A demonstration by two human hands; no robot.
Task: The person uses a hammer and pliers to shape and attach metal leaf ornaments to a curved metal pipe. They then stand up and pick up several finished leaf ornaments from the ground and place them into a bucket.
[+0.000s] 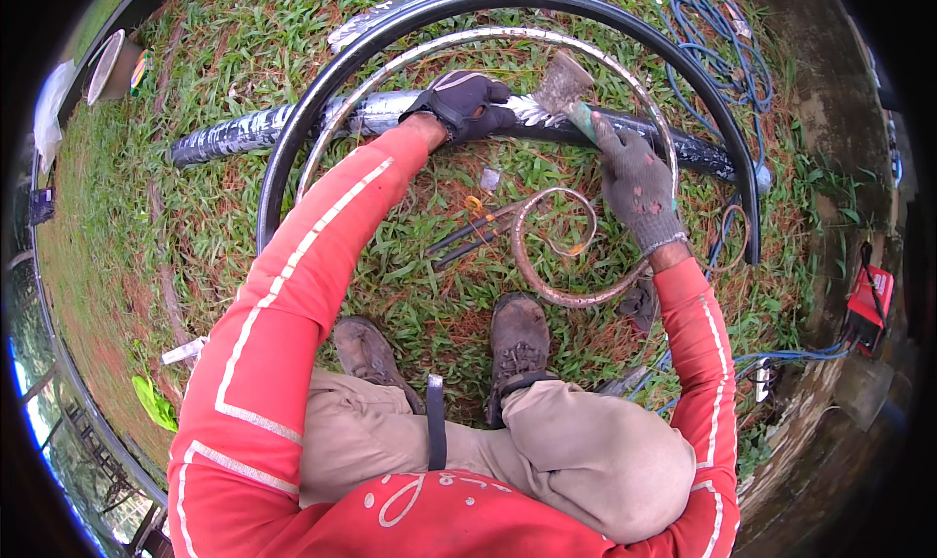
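A long black pipe (234, 137) with patchy white coating lies across the grass in front of me. My left hand (461, 107), in a black glove, is closed over the middle of the pipe. My right hand (634, 178), in a stained grey glove, grips the green handle of a scraper (563, 83). The scraper's wide, dirty blade sits at the pipe, right of my left hand. Ragged white flakes (530, 111) stand up on the pipe between my left hand and the blade.
A black curved tube (468, 0) and a thin whitish hoop (468, 36) arch around the work. Black-handled pliers or cutters (468, 236) lie beside a rusty coiled strip (547, 290). Blue rope (727, 60) lies at the far right, a red tool case (869, 299) at the right edge.
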